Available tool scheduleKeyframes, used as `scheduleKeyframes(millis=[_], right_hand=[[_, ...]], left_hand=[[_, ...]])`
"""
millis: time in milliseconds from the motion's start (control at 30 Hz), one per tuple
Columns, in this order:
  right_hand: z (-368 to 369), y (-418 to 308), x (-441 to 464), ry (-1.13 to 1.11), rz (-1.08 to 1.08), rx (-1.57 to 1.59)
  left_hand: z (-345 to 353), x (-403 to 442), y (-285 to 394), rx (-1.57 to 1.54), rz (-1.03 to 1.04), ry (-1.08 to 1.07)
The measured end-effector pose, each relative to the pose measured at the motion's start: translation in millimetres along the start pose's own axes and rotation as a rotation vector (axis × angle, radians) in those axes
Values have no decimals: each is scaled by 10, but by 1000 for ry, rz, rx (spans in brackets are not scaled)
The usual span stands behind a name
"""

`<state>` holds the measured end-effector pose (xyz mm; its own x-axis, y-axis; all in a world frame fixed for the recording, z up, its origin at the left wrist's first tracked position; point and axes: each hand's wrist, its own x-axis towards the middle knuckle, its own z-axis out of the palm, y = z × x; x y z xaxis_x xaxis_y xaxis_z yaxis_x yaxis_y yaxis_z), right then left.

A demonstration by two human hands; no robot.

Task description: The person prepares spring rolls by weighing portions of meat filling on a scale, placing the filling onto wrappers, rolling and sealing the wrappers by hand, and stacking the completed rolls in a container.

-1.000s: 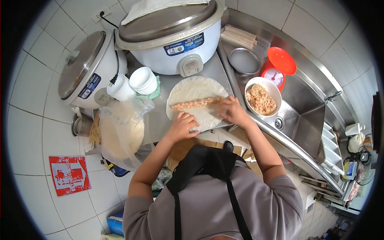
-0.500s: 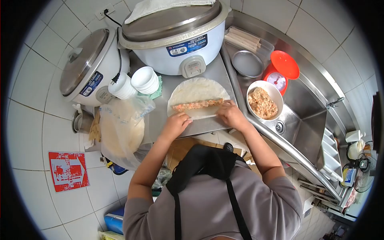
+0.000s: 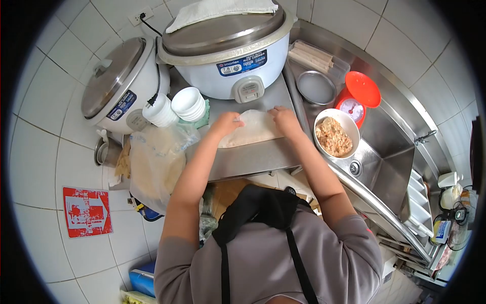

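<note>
A thin pale spring roll wrapper point(image 3: 255, 130) lies on the steel counter, folded into a half-round with its straight edge toward me. The strip of orange-flecked filling seen earlier is hidden under the fold. My left hand point(image 3: 228, 123) is closed on the wrapper's far left edge, fingers bent inward. At the far right edge, my right hand point(image 3: 286, 121) pinches the wrapper between thumb and fingers. To the right, a white bowl point(image 3: 356, 123) holds ground filling point(image 3: 334, 137).
A large rice cooker point(image 3: 223, 76) stands just beyond my hands, another cooker point(image 3: 114, 81) to its left. White cups point(image 3: 187, 104) and a plastic bag of wrappers point(image 3: 159, 157) sit left. A red scale point(image 3: 363, 90), round metal pan point(image 3: 316, 87) and sink point(image 3: 377, 147) are right.
Both hands have moved away from me to the wrapper's far edge. The wrapper's near side is now folded over the filling, which no longer shows.
</note>
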<state>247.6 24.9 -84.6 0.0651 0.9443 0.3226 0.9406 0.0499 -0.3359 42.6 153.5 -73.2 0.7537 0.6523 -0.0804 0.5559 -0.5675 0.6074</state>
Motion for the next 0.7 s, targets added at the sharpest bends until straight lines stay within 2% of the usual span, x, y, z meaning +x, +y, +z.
scheduleKeyframes(millis=[67, 100, 133, 200, 300, 400, 500, 600, 700], right_hand=[[149, -111, 32, 270, -36, -71], [141, -251, 11, 260, -59, -46], [257, -346, -1, 224, -94, 28], [375, -558, -47, -82, -107, 218], [500, -782, -47, -47, -100, 160], [554, -787, -77, -101, -123, 121], [504, -773, -87, -230, -147, 199], [668, -782, 61, -207, -161, 207], [709, -960, 109, -294, -186, 199]], left_hand=[[65, 153, -130, 74, 0, 33], [85, 212, -175, 109, -3, 47], [90, 252, -186, 101, -8, 36], [105, 312, -227, 84, -23, 6], [108, 358, -283, -123, -76, -57], [63, 383, -307, -276, -209, -184], [110, 432, -371, -260, -257, -212], [95, 382, -304, -223, -297, -196], [146, 420, -331, -277, -319, -229]])
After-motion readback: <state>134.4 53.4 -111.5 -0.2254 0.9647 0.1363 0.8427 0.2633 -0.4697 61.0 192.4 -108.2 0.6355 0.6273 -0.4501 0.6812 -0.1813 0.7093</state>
